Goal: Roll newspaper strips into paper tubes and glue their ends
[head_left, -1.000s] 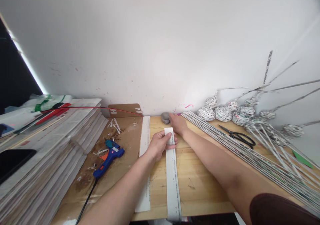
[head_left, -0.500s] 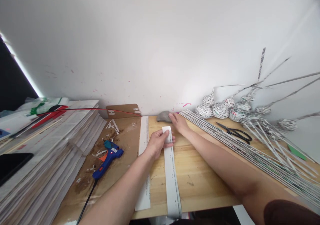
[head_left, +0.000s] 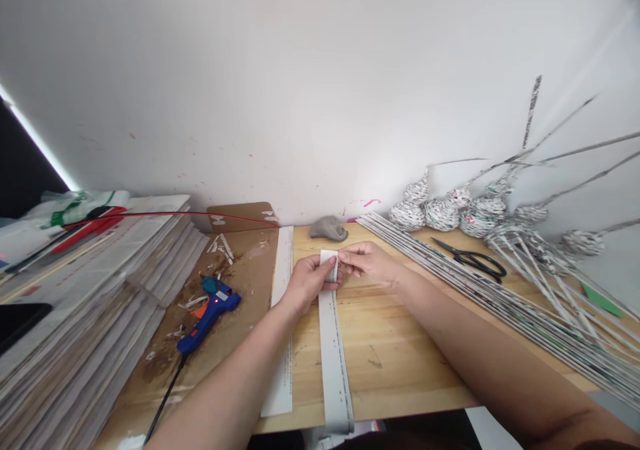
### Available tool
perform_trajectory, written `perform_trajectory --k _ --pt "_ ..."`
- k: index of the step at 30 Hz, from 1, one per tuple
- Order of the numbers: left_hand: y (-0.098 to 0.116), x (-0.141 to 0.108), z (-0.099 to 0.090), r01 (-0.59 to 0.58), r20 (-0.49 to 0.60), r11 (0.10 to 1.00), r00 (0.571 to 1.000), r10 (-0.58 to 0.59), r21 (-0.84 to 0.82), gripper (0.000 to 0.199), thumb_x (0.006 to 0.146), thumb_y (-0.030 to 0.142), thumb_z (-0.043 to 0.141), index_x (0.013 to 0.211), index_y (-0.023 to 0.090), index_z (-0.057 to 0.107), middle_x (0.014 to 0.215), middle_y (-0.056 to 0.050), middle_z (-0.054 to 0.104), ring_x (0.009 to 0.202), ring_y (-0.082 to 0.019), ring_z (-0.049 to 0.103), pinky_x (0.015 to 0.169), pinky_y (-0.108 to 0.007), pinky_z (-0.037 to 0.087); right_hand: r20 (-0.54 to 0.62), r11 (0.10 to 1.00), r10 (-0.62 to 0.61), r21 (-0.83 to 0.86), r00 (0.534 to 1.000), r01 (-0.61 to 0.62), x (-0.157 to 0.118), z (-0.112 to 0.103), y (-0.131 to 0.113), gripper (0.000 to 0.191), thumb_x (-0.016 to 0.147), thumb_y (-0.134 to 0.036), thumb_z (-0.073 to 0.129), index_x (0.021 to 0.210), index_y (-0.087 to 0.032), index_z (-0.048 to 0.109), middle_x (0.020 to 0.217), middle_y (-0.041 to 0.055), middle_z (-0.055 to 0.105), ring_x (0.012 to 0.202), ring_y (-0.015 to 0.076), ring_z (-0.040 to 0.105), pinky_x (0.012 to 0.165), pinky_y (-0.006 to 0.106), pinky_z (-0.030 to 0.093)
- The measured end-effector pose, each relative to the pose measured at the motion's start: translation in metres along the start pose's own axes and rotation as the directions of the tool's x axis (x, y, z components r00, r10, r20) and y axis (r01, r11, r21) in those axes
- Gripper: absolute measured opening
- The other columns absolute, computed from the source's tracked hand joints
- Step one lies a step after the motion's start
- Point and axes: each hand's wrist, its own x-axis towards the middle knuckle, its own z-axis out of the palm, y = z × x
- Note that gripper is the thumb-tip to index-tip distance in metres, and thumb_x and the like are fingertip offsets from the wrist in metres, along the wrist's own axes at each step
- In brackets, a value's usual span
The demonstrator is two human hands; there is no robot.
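A long white paper strip with printing along its edge runs from my hands down over the table's front edge. My left hand is closed on its upper end, the thumb lying on top. At the strip's top right corner, my right hand pinches with thumb and fingertips, touching the paper. Just beyond the hands lies a grey lump, perhaps a damp cloth or clay. Flat on the table to the left is another printed paper strip.
A blue glue gun lies on stained brown cardboard. Left of it rises a tall newspaper stack. On the right are rolled paper sticks, black scissors and several woven paper gourds against the wall.
My right hand has left the grey lump and come back to the strip's top corner. My left hand still holds the strip. The view has shifted slightly.
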Motion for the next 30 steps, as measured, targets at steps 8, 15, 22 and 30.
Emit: perform_trajectory --k 8,15,22,30 --pt "-0.0036 0.0004 0.0007 -0.018 -0.024 0.998 1.000 0.019 0.058 0.039 0.078 0.049 0.059 0.092 0.014 0.068 0.076 -0.008 0.070 0.067 -0.017 0.064 0.061 -0.028 0.053 -0.029 1.000 -0.003 -0.012 1.000 0.002 -0.0001 0.0052 -0.0028 0.033 0.078 -0.043 0.062 0.078 -0.011 0.069 0.055 -0.0012 0.052 0.051 0.0071 0.044 0.044 0.019 0.030" --pt "-0.0032 -0.0016 0.0014 -0.020 -0.003 0.997 1.000 0.020 0.071 0.042 0.078 0.050 0.058 0.094 0.012 0.068 0.080 -0.010 0.070 0.068 -0.017 0.064 0.062 -0.028 0.053 -0.038 1.000 0.031 0.001 0.999 -0.031 -0.0021 0.0078 -0.0071 0.033 0.078 -0.042 0.062 0.080 -0.010 0.069 0.055 0.0006 0.057 0.050 0.0076 0.046 0.045 0.020 0.032" --pt "-0.0059 -0.0012 0.0020 -0.003 0.007 0.998 1.000 0.003 0.061 0.038 0.078 0.046 0.060 0.097 0.015 0.069 0.085 -0.010 0.071 0.075 -0.019 0.066 0.065 -0.030 0.053 -0.125 0.994 0.083 0.075 0.989 -0.074 0.0016 0.0089 -0.0030 0.032 0.073 -0.039 0.068 0.082 -0.009 0.071 0.052 0.0002 0.057 0.046 0.0063 0.043 0.041 0.019 0.027" --pt "-0.0030 -0.0024 0.0049 0.024 -0.015 0.996 1.000 -0.023 0.090 0.033 0.075 0.041 0.064 0.095 0.015 0.069 0.089 -0.009 0.071 0.082 -0.022 0.066 0.068 -0.032 0.054 -0.193 0.990 0.117 0.104 0.974 -0.098 0.0029 0.0087 -0.0022 0.029 0.067 -0.037 0.073 0.074 -0.009 0.071 0.049 -0.0012 0.053 0.044 0.0060 0.042 0.036 0.018 0.024"
